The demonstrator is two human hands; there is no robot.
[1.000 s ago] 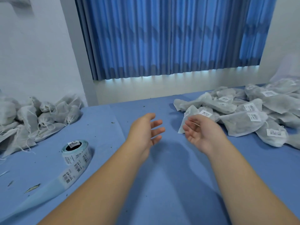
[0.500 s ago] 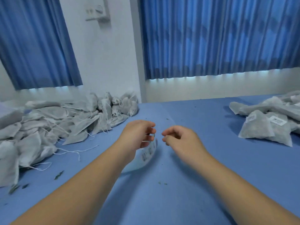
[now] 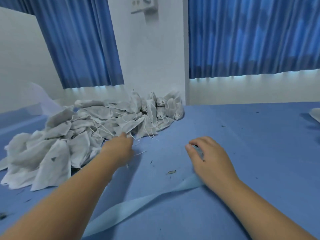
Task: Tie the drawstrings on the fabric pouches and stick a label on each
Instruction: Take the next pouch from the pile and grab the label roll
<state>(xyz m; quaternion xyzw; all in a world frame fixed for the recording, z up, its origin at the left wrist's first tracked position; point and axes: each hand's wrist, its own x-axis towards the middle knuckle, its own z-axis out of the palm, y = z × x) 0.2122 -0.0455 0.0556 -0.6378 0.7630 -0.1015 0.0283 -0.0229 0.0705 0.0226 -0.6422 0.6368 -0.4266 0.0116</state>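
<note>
A heap of grey unlabelled fabric pouches (image 3: 83, 132) with loose white drawstrings lies at the left of the blue table. My left hand (image 3: 119, 149) reaches into its near edge. Its fingertips meet the lower corner of one pouch (image 3: 133, 123), but the back of the hand hides whether they pinch it. My right hand (image 3: 214, 161) is curled over the label roll (image 3: 199, 151) on the table and grips it. Only a sliver of the roll shows between thumb and fingers.
A pale blue backing strip (image 3: 138, 203) trails from the roll toward the lower left, passing under my left forearm. The edge of another pouch (image 3: 316, 115) shows at the far right. Dark crumbs dot the blue table cover (image 3: 242, 135). Wall and blue curtains stand behind.
My view has swung left, from the labelled heap to the unlabelled one. My left hand has reached out to the heap, and my right hand has come down onto the label roll.
</note>
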